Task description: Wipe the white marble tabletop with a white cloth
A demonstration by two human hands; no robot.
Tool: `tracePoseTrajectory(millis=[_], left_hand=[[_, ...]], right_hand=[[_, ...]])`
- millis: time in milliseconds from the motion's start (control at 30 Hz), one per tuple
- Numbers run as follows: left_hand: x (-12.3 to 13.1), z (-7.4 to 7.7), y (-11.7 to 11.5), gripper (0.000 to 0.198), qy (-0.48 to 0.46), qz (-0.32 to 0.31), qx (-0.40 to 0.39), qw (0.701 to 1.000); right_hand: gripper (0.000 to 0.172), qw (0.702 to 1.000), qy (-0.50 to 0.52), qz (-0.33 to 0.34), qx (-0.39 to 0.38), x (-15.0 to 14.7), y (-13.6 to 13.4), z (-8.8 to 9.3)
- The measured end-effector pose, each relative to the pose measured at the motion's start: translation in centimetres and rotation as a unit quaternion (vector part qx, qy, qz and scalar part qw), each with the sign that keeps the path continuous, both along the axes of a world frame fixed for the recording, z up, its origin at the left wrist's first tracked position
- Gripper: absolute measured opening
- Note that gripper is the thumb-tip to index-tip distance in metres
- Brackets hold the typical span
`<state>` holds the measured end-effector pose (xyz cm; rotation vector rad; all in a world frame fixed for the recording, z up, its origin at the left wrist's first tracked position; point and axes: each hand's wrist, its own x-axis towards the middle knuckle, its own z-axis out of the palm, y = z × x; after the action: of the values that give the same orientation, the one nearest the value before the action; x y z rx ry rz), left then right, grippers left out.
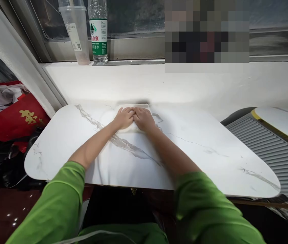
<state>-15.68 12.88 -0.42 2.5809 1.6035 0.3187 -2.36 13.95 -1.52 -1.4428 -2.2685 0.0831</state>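
Observation:
A flat white cloth (133, 128), which looks folded, lies on the white marble-patterned table (189, 149) close to the wall. Both of my arms reach forward to it. My left hand (124, 118) rests flat on the cloth, with its fingers stretched toward the right. Palm down beside it lies my right hand (144, 118), its fingers extended and the fingertips of both hands meeting. Neither hand shows a grip on the cloth. The hands cover much of its middle.
On the window ledge stand a lidded plastic cup (79, 40) and a water bottle (98, 37) with a green label. A red bag (12, 115) sits left of the table. At right are a grey ribbed panel (258, 145) and another tabletop (286, 122).

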Motion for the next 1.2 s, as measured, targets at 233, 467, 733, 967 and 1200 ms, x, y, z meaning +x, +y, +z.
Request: tracePoseTrajectory(millis=[233,467,733,967,1200], left_hand=[[0.8,-0.2,-1.4,0.047,-0.005,0.025,0.013,1.000],[5.6,0.1,-11.6,0.051,-0.007,0.028,-0.014,0.999],[11.1,0.3,-16.9,0.054,-0.005,-0.094,-0.038,0.995],[12.2,-0.4,-6.6,0.049,-0.022,-0.099,-0.054,0.993],[10.0,-0.7,4.1,0.046,-0.018,-0.062,-0.026,0.998]], right_hand=[[0.044,0.999,0.032,-0.003,-0.010,0.9,-0.9,-0.2],[0.045,0.997,0.025,0.067,0.040,6.9,-10.0,-1.3],[0.045,0.995,0.021,0.039,0.090,13.9,-17.4,-1.8],[0.045,0.999,0.019,-0.010,0.048,14.5,-7.4,-1.9],[0.042,0.996,0.008,-0.085,0.034,10.8,3.4,-1.5]])
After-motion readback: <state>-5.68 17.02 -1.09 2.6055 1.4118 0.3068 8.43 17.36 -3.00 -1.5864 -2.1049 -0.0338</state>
